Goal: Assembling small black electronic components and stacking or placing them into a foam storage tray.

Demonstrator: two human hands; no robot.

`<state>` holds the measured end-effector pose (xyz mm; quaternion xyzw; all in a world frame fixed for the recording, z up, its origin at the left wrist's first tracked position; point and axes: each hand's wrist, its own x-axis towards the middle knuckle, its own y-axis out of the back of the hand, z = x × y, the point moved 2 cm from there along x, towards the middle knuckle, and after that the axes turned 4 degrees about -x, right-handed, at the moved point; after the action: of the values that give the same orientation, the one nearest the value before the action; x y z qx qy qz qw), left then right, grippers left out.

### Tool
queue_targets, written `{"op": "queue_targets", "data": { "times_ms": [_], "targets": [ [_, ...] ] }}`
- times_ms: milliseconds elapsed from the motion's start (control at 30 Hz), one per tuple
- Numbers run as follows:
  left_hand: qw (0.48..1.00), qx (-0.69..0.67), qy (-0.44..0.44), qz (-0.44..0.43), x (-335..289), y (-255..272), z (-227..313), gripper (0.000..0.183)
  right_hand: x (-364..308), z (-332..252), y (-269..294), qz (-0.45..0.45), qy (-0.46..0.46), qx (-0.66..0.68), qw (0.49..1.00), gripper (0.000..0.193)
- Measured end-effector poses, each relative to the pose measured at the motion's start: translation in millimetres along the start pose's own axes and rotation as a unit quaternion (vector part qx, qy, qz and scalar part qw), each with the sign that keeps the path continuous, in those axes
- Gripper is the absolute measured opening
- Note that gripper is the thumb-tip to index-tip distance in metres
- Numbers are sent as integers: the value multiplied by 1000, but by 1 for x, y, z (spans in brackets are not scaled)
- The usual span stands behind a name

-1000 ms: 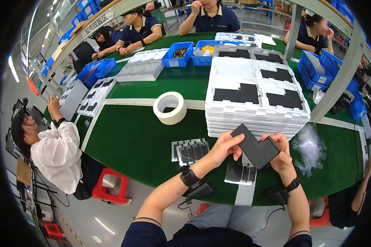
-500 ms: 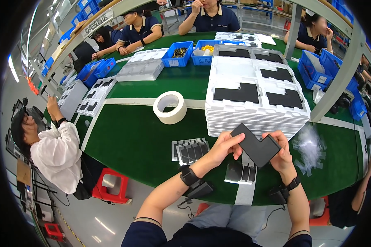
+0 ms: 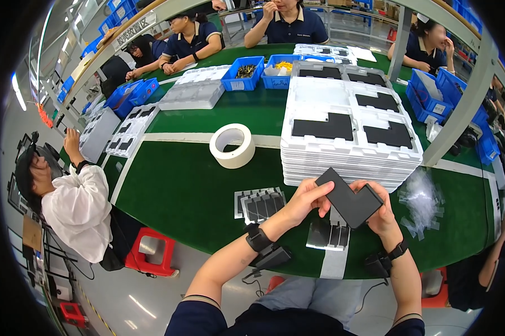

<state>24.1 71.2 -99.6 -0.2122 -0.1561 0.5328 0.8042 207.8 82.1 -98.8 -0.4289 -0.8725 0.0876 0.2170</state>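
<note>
Between both hands I hold a black L-shaped battery pack or flat block (image 3: 350, 201), tilted above the near edge of the green table. My left hand (image 3: 308, 200) is closed on its left side, thumb on the top face. The fingers of my right hand (image 3: 382, 211) grip its right arm from the side and below. Under the block lies a sheet of dark stickers on clear film (image 3: 326, 235). More such sticker sheets (image 3: 259, 205) are to the left of my left wrist. Just beyond my hands rises a stack of white trays (image 3: 350, 157), its top tray holding several similar black pieces.
A roll of white tape (image 3: 232, 146) stands left of the stack. Clear plastic strips (image 3: 421, 196) are heaped at the right. Blue bins (image 3: 242, 73) line the far side. A grey metal post (image 3: 459, 106) rises at the right. Several people sit around the table (image 3: 168, 185).
The view has shifted very slightly. My hands and the black block keep nearly the same pose.
</note>
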Motion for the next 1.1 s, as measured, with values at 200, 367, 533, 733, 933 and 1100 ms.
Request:
{"op": "queue_targets", "data": {
  "times_ms": [200, 367, 533, 733, 933, 1100],
  "targets": [
    [1000, -3, 8, -6, 0, 2, -2, 31, 0, -1, -3, 3, -5, -1, 1000, 74],
    [1000, 0, 11, -5, 0, 0, -1, 32, -1, -2, -6, 13, -7, -4, 1000, 74],
    [1000, 4, 11, -14, 1, 0, -2, 35, 0, -1, -4, 23, -11, -7, 1000, 73],
    [1000, 5, 12, -25, 0, 3, -4, 29, 1, 0, -3, -8, -14, 19, 1000, 67],
    [1000, 1, 12, -17, 2, 0, -3, 35, 0, 1, 0, -13, -16, 21, 1000, 65],
    [1000, 9, 18, -16, 0, 1, -3, 31, 1, -1, 0, -5, -13, -5, 1000, 64]
  ]
}}
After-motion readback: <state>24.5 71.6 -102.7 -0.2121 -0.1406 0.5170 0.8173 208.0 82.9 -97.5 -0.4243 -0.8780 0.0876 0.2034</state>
